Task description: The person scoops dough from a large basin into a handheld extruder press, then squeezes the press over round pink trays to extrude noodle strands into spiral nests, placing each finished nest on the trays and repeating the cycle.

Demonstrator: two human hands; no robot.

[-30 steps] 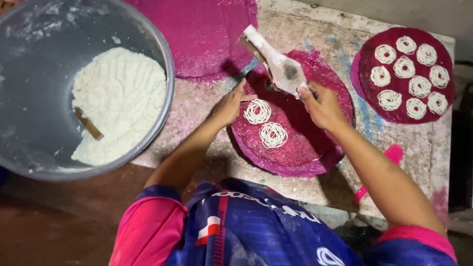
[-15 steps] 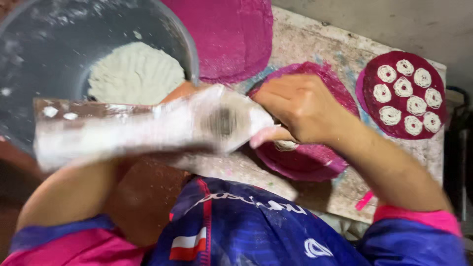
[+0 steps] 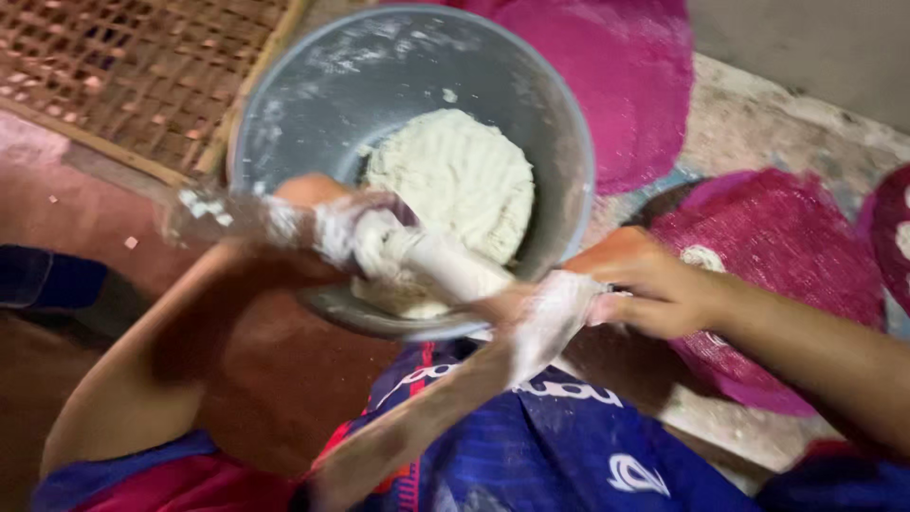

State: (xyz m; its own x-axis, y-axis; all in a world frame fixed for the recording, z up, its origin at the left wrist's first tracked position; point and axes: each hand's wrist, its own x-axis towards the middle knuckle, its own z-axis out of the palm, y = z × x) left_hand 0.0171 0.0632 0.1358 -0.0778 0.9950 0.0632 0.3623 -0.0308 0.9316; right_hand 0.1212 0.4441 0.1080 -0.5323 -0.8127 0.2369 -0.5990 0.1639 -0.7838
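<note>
Half a second back the wooden press lay lower and flatter across the lap; now its dough-caked handles (image 3: 417, 251) have swung up over the near rim of the grey metal bowl (image 3: 284, 114), and the view has shifted left so that a woven bamboo mat (image 3: 123, 76) shows at the upper left. Both handles are blurred with motion, one running from the upper left toward the centre, the other slanting down toward the lower middle. Behind the first handle sits the left hand (image 3: 318, 204), over the bowl's near edge, seemingly wrapped around the press, though blur keeps the exact grip from being clear. On the right, the right hand (image 3: 654, 284) is closed around the end of the press, fingers curled and smeared white. Inside the bowl lies a mound of white dough (image 3: 455, 180), ridged on top, resting against the near wall just beyond the handles. To the right lies a round pink mesh tray (image 3: 806, 256), with one small white coil of pressed noodle (image 3: 701, 256) showing beside the right knuckles. Another pink tray (image 3: 626, 76) rests behind the bowl, partly under its far rim. Below, a blue and pink shirt (image 3: 550, 446) fills the lower frame.
</note>
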